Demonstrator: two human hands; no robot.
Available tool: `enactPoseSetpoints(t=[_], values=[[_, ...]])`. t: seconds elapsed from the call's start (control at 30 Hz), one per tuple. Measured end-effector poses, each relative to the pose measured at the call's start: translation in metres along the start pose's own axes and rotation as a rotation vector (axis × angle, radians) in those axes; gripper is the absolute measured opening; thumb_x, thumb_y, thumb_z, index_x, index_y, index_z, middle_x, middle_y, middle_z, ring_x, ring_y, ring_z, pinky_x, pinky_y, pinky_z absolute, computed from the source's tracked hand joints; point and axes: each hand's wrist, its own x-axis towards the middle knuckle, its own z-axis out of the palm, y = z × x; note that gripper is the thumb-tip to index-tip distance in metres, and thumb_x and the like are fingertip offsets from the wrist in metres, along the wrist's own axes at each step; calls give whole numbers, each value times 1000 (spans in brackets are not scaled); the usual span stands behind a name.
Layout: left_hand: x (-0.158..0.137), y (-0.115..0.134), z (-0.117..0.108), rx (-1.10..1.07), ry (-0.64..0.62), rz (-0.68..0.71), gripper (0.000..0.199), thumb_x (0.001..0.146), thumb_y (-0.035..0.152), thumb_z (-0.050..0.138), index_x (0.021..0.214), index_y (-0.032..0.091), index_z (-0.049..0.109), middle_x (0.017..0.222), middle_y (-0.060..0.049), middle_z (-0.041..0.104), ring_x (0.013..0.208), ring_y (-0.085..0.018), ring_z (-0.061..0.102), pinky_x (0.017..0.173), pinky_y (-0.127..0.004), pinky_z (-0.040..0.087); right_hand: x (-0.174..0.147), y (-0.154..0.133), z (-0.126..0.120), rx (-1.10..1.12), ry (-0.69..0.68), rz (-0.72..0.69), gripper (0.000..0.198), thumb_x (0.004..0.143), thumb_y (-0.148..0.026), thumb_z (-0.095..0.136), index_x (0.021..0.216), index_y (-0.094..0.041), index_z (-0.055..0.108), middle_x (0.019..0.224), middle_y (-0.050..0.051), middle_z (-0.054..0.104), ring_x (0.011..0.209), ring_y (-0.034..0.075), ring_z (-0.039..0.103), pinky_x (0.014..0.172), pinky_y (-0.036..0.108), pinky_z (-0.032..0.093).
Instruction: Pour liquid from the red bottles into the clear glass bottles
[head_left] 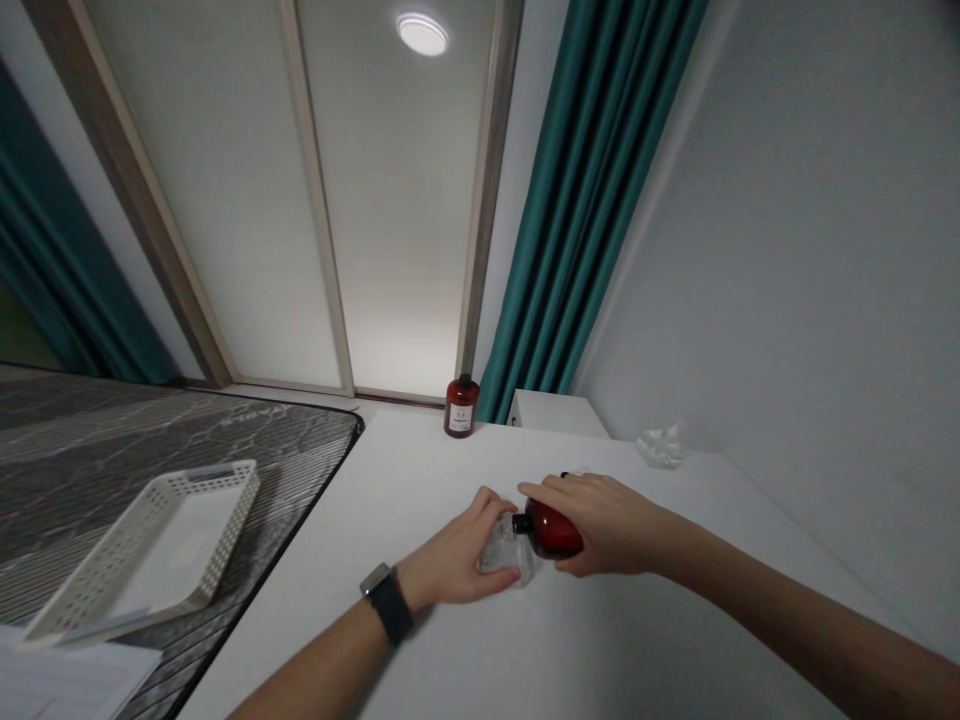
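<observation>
My right hand [604, 520] is wrapped round a dark red bottle [553, 530]. The bottle is tipped on its side, its black neck pointing left. Just under and beside that neck is a clear, see-through container [501, 545], which looks like a cup. My left hand [469, 550] grips it from the left, thumb in front and fingers behind. Whether any liquid runs between the two is too small to tell. A second red bottle [460, 408] with a white label and a dark cap stands upright at the table's far edge.
Both arms reach over a white table [390, 490]. Crumpled clear plastic [662, 447] lies at the back right, by the wall. On a grey marbled surface to the left sit a white perforated basket [217, 550] and some paper [75, 675]. Behind the table is a white cabinet [559, 412].
</observation>
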Motion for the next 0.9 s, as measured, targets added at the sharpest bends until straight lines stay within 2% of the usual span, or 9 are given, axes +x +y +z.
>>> enactPoseSetpoints(t=[0.9], values=[[0,0,-1,-20,1,-3,60,80,30,72,131,20,42,117,-8,45,103,-26,53,98,-47,49,2,1,1,-11,20,-17,76,73,-35,72,144,-22,45,121,12,67,102,34,65,86,45,47]])
